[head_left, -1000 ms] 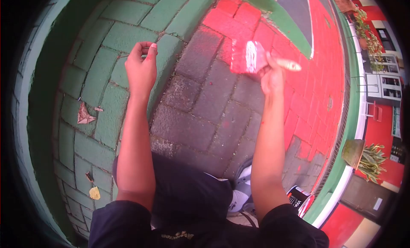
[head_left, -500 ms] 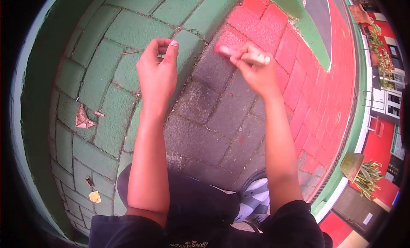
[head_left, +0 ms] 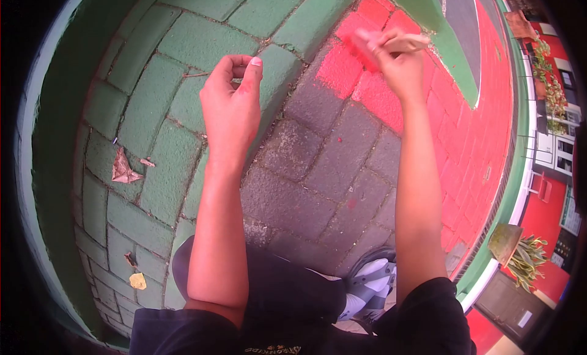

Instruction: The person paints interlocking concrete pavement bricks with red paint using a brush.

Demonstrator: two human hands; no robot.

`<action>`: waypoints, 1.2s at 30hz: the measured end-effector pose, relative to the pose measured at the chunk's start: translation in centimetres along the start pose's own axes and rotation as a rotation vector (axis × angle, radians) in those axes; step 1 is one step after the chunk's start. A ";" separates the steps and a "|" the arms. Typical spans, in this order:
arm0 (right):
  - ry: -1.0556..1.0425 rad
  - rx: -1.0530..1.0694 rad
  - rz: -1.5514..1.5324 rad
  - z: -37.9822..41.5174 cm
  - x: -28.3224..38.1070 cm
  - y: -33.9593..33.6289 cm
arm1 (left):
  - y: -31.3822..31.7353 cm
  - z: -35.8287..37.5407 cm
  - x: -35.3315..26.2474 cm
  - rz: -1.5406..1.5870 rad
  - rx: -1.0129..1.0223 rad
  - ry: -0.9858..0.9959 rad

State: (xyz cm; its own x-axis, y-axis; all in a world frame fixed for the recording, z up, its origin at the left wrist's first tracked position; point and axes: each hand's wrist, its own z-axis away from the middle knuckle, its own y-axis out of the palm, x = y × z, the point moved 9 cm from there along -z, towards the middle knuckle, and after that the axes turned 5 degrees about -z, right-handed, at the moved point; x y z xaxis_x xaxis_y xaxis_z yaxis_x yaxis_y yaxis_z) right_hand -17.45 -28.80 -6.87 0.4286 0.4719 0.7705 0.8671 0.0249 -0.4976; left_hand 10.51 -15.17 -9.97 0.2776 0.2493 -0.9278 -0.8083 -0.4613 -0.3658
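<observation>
My right hand (head_left: 403,70) is closed around the pale handle of a paintbrush (head_left: 413,44). Motion blurs the brush head, which is over bright red paving (head_left: 340,70) near the green kerb. My left hand (head_left: 230,107) hovers over the green paving bricks (head_left: 197,38), its fingers loosely curled and the thumb close to the index finger. Nothing shows in it. Between my forearms lie unpainted dark grey bricks (head_left: 339,148), with a few small red spots on them.
A dry brown leaf (head_left: 125,166) and a yellow leaf (head_left: 138,281) lie on the green bricks at left. Beside a green wall (head_left: 58,171) the paving curves. A shoe (head_left: 371,281) is below. Potted plants (head_left: 505,244) and a red building stand at right.
My right hand and the paintbrush have moved up and to the right, off the red-grey boundary. Red paint now shows on bricks the hand was covering. My left hand keeps its curled pose.
</observation>
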 end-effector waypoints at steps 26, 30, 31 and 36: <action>-0.001 0.394 -0.030 6.7 7.4 5.9 | -1.1 -0.1 -0.2 0.102 -0.032 0.027; 0.063 0.480 -0.253 6.8 6.7 5.9 | -1.0 0.1 -0.6 0.104 -0.012 0.010; 0.082 0.403 -0.352 5.4 5.6 5.1 | -1.0 0.1 -0.6 0.104 -0.011 0.011; 0.073 0.193 -0.134 -2.3 -0.8 1.6 | -1.1 0.0 -0.4 0.107 -0.022 0.016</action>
State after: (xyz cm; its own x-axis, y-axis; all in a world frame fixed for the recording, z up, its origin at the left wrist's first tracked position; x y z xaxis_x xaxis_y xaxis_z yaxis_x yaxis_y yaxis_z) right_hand -15.77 -31.19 -7.36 0.3368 0.3882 0.8578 0.8555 0.2543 -0.4510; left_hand 11.32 -14.72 -9.17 0.1984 0.1843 -0.9626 -0.8222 -0.5033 -0.2658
